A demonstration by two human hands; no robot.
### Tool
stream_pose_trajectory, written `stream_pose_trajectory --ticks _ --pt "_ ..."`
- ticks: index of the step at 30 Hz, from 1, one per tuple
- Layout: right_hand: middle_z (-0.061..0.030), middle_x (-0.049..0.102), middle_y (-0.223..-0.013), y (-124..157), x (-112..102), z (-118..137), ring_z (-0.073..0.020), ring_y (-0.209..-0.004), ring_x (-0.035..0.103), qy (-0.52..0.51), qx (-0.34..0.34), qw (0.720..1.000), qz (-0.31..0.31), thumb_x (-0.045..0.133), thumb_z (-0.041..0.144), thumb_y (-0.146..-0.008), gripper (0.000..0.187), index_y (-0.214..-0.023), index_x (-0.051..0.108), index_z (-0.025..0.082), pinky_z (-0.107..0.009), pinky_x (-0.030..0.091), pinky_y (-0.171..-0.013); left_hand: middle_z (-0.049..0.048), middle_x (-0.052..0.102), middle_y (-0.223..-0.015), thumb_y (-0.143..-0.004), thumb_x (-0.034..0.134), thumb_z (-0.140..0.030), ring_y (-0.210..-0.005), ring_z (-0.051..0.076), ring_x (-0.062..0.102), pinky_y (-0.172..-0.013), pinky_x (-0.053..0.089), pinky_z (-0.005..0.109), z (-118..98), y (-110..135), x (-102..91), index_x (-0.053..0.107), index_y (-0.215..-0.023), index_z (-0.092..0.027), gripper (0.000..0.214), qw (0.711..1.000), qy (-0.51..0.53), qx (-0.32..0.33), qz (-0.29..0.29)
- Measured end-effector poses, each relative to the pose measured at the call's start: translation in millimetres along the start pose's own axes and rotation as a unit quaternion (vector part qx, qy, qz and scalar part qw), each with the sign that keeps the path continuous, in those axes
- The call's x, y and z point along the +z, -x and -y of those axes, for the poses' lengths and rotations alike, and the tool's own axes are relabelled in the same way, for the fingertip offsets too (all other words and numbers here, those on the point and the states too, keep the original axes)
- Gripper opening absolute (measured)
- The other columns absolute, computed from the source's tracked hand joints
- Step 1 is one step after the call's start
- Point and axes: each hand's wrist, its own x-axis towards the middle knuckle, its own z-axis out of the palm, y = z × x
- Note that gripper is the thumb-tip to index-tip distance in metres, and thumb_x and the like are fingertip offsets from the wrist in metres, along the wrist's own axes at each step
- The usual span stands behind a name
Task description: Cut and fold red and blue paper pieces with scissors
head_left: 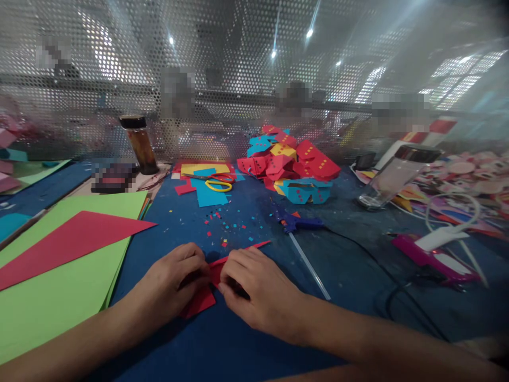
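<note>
Both my hands rest close together on a blue table [238, 350], pinching a red paper piece [201, 302] between them. My left hand [175, 284] has its fingers curled onto the paper's left part. My right hand [254, 292] presses its fingertips on the folded edge, and a thin red point of the paper [258, 245] sticks out beyond it to the right. Most of the paper is hidden under my fingers.
Green sheets [51, 307] with a red triangle [67, 241] lie at left. Behind are scissors [218, 183] on cut paper, a pile of folded coloured paper shapes [290, 164], a blue glue gun [296, 223] with a cable, a dark bottle [139, 143], a clear tumbler [393, 178] and a mesh screen [238, 79].
</note>
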Motion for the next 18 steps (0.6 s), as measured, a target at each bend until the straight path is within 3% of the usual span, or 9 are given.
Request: stream_pose_trajectory --ticks 12,18 --pt "-0.0033 0.056 -0.089 -0.2 0.1 -1.6 -0.0167 -0.084 0.050 0.021 0.000 1.000 0.010 0.055 0.013 -0.085 0.005 -0.082 0.058 0.016 -0.030 0.037 -0.076 -0.0009 0.057 -0.091 -0.087 0.048 -0.003 -0.082 0.013 0.057 -0.072 0.044 0.025 0.5 1.5 -0.5 0.059 -0.087 -0.021 0.021 1.000 0.004 0.015 -0.008" --pt "-0.0037 0.057 -0.091 0.5 -0.2 -0.6 -0.0170 -0.086 0.050 0.025 -0.001 1.000 0.013 0.055 0.013 -0.086 0.005 -0.084 0.058 0.016 -0.031 0.038 -0.078 -0.0002 0.059 -0.091 -0.081 0.047 0.000 -0.083 0.015 0.057 -0.074 0.045 0.027 -0.1 2.7 -2.2 0.056 -0.089 -0.021 0.024 0.999 -0.008 0.033 -0.010"
